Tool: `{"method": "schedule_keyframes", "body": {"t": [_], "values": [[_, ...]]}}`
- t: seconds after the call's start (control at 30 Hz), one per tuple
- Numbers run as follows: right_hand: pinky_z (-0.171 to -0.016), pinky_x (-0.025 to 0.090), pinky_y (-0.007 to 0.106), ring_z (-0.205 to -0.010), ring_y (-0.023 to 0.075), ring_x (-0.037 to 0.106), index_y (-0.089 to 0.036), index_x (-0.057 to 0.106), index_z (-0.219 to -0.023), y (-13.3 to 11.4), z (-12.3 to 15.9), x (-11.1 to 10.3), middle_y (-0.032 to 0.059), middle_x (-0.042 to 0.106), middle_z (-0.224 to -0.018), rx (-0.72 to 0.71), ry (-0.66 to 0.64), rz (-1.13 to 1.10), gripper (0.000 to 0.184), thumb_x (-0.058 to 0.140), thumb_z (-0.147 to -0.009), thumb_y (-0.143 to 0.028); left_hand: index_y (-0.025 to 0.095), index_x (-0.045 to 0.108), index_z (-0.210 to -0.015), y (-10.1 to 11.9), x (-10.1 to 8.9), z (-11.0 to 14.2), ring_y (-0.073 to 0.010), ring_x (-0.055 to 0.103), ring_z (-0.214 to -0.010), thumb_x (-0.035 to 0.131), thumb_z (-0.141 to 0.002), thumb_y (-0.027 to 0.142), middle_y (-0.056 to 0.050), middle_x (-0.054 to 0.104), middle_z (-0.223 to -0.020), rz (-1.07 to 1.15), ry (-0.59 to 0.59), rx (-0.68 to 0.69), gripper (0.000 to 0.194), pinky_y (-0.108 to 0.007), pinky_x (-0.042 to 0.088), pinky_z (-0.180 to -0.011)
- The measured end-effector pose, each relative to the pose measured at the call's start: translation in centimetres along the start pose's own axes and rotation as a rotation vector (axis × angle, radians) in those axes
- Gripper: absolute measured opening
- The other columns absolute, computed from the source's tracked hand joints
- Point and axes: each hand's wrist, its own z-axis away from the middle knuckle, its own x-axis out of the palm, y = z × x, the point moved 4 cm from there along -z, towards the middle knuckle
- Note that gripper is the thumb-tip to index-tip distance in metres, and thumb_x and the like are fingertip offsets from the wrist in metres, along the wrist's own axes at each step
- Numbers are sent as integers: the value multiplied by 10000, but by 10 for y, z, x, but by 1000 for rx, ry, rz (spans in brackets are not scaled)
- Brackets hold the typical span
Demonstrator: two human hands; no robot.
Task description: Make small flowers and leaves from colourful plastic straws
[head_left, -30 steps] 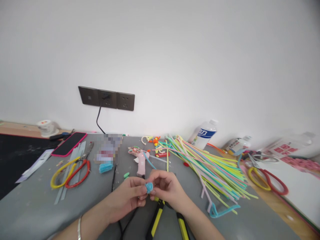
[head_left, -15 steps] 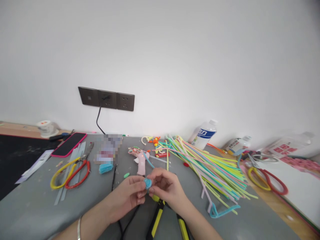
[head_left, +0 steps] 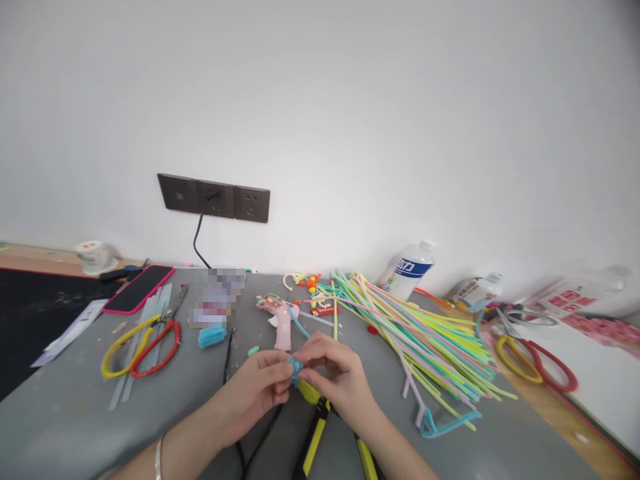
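Between my two hands is a small coiled piece of blue pipe cleaner. My left hand pinches its left side with thumb and forefinger. The fingertips of my right hand close on its right side. Below the hands lie pliers with black and yellow handles, partly hidden by my right hand. Just beyond the hands rests a pink glue gun, and a blue pipe cleaner bundle lies to the left. To the right spreads a large pile of coloured pipe cleaners.
Red-and-yellow-handled scissors and a pink-cased phone lie left. Other scissors are at the right, near a white bottle by the wall. A black cable hangs from the wall socket.
The blue coil has turned between my fingers, from a round face showing to a more edge-on look. My right fingers have shifted slightly around it; my left hand stays nearly still.
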Motion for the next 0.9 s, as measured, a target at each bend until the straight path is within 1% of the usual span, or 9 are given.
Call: {"method": "schedule_keyframes", "body": {"t": [0.1,0.3,0.47,0.6,0.67,0.8,0.9], "values": [[-589,506,252,-693,163,615,-211,757,-846,3,0,1,51,655,-763,40,4,-39,110,764,-773,-292,119,701,-649,0,1,0,-60,301,-513,906,-542,377,54,434,-524,1,-8,16,347,-204,250,-509],[-625,520,249,-711,154,613,-203,743,-842,7,2,5,45,660,-779,124,-15,-191,128,773,-761,-298,123,730,-689,0,2,1,-60,295,-521,903,-549,364,50,433,-535,-9,-21,33,328,-202,240,-514],[-623,496,250,-710,154,599,-198,752,-835,8,0,3,45,646,-759,126,-29,-218,145,780,-751,-313,123,733,-686,-2,0,0,-59,277,-509,890,-573,375,55,416,-525,-20,-25,45,318,-206,226,-504],[-621,474,240,-708,143,592,-206,753,-846,10,2,3,38,639,-778,136,-43,-243,99,769,-767,-264,122,734,-690,-3,0,1,-57,281,-512,897,-566,360,56,417,-527,-6,-24,42,313,-202,234,-507],[-633,477,246,-713,146,592,-207,750,-855,10,3,4,37,640,-787,151,-57,-262,112,772,-764,-268,123,734,-686,-3,2,2,-55,290,-512,900,-567,346,53,426,-529,4,-38,45,302,-199,238,-506],[-631,472,249,-694,145,578,-196,741,-845,8,3,6,30,636,-763,172,-71,-293,148,778,-758,-310,139,739,-692,-4,5,4,-52,283,-512,900,-575,331,53,424,-541,43,-70,18,276,-190,234,-494],[-629,459,239,-689,136,570,-192,740,-845,6,2,7,26,633,-760,173,-80,-306,132,772,-765,-292,142,744,-693,-6,6,5,-51,267,-513,901,-578,321,51,423,-558,64,-85,-4,264,-183,222,-476]]}}
